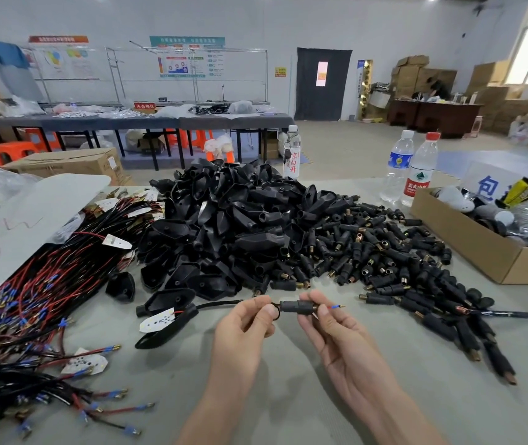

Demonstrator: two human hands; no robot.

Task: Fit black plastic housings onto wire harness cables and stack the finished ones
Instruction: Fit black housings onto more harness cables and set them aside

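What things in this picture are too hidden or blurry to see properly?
All in the head view:
- Where the cable enters the housing: covered by fingers of the left hand.
- Housing's underside: behind fingers of the right hand.
- Cardboard box: cut off by the right edge.
- Wall posters: writing too small and blurry.
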